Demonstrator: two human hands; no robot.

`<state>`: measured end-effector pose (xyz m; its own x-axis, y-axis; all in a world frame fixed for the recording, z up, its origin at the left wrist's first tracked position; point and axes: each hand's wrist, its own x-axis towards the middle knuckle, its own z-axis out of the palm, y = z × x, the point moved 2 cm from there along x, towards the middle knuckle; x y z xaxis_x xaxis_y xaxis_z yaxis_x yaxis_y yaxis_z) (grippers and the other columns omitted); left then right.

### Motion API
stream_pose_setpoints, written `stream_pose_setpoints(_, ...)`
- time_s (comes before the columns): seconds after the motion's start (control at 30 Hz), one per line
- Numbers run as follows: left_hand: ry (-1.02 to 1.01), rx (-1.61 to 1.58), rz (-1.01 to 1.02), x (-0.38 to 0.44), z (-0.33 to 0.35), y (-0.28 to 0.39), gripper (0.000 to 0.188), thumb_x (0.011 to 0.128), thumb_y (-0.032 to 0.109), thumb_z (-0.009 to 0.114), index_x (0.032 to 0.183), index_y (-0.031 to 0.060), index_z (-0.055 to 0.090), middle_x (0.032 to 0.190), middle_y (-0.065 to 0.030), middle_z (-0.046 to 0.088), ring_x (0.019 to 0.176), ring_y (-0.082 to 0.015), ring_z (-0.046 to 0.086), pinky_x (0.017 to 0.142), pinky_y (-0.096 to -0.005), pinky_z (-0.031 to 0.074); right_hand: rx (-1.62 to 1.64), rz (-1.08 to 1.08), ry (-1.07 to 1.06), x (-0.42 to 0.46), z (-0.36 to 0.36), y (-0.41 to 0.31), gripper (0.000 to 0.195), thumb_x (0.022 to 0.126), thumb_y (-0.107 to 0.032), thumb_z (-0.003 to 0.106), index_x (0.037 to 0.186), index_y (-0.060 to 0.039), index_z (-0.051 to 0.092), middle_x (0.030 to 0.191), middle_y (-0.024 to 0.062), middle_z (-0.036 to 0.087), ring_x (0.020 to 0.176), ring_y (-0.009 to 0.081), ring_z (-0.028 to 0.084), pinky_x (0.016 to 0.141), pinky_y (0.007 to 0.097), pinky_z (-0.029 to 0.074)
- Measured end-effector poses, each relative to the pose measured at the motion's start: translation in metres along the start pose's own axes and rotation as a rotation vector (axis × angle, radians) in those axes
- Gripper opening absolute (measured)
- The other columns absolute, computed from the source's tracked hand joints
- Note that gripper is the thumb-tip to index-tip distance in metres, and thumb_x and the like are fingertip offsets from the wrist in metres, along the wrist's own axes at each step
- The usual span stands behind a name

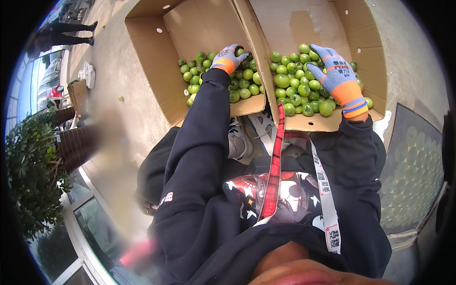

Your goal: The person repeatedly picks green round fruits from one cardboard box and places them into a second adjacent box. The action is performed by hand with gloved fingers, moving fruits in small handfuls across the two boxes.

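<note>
Both of my hands wear blue-grey knit gloves with orange cuffs and dark palms. In the left cardboard box (pixel 196 26), my left hand (pixel 227 58) has its fingers and thumb around a green tomato (pixel 239 52). More green tomatoes (pixel 244 83) lie loose around and below that hand. Over the right cardboard box (pixel 331 25) is my right hand (pixel 335 69), its thumb and fingers spread, palm down, above a heap of green tomatoes (pixel 304 89). Some fruit under the right palm is hidden. The two boxes stand side by side, with their front flaps towards me.
A red and white lanyard (pixel 274 171) hangs from my neck down to the right box's front edge. My shoes (pixel 239 139) are close under the boxes. A dark mat (pixel 409 167) lies at right. Leafy plants (pixel 32 171) and a standing person (pixel 71 34) are at left. One tomato (pixel 120 98) is on the floor.
</note>
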<state>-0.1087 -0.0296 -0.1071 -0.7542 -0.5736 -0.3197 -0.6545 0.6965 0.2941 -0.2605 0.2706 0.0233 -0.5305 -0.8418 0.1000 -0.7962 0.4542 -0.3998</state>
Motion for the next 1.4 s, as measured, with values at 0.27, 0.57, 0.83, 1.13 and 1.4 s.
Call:
stream_pose_setpoints(0.27, 0.363, -1.253, 0.382, -0.055, -0.084, 0.048, 0.07, 0.099, 0.056, 0.034, 0.144, 0.0026, 0.03, 0.078, -0.0103, 0.063, 0.074, -0.0194, 0.064, 0.064, -0.0307, 0.052, 0.17, -0.066, 0.08, 0.007, -0.002, -0.012, 0.052, 0.088, -0.039, 0.063, 0.133, -0.0156, 0.051, 0.123, 0.0124, 0.057, 0.107, 0.0324, 0.059, 0.091, 0.0418, 0.048)
stream_pose_setpoints(0.57, -0.145, -1.119, 0.561, -0.11, -0.065, 0.153, 0.069, 0.095, 0.03, 0.059, 0.15, 0.0037, 0.025, 0.118, -0.0062, 0.055, 0.102, -0.0124, 0.053, 0.092, -0.0258, 0.042, 0.605, -0.292, 0.139, -0.001, 0.003, -0.042, 0.054, 0.082, -0.032, 0.073, 0.128, -0.012, 0.053, 0.119, 0.0155, 0.06, 0.107, 0.0335, 0.059, 0.09, 0.0415, 0.048)
stream_pose_setpoints(0.83, -0.035, -1.091, 0.421, -0.097, -0.06, 0.137, 0.068, 0.098, 0.034, 0.055, 0.147, 0.0004, 0.022, 0.092, -0.0149, 0.069, 0.073, -0.0186, 0.065, 0.073, -0.0281, 0.051, -0.105, 0.065, -0.228, 0.003, -0.007, -0.006, 0.054, 0.086, -0.042, 0.064, 0.13, -0.0135, 0.051, 0.127, 0.0124, 0.056, 0.119, 0.0304, 0.054, 0.096, 0.0442, 0.044)
stream_pose_setpoints(1.13, 0.285, -1.339, 0.327, -0.102, -0.053, 0.156, 0.061, 0.101, 0.032, 0.049, 0.147, 0.0046, 0.02, 0.113, -0.014, 0.057, 0.096, -0.0206, 0.059, 0.083, -0.0291, 0.05, 0.426, -0.327, 0.026, -0.002, 0.008, -0.041, 0.063, 0.082, -0.026, 0.073, 0.136, -0.0098, 0.045, 0.126, 0.015, 0.052, 0.114, 0.0318, 0.054, 0.098, 0.0359, 0.044)
stream_pose_setpoints(1.4, 0.489, -0.939, 0.634, -0.106, -0.039, 0.17, 0.075, 0.087, 0.024, 0.067, 0.147, 0.0039, 0.026, 0.145, -0.0245, 0.028, 0.131, -0.0369, 0.036, 0.104, -0.0424, 0.039, 0.342, -0.298, 0.156, 0.004, -0.001, -0.025, 0.052, 0.082, -0.016, 0.069, 0.13, -0.0116, 0.05, 0.125, 0.0141, 0.055, 0.111, 0.0345, 0.057, 0.091, 0.0401, 0.049)
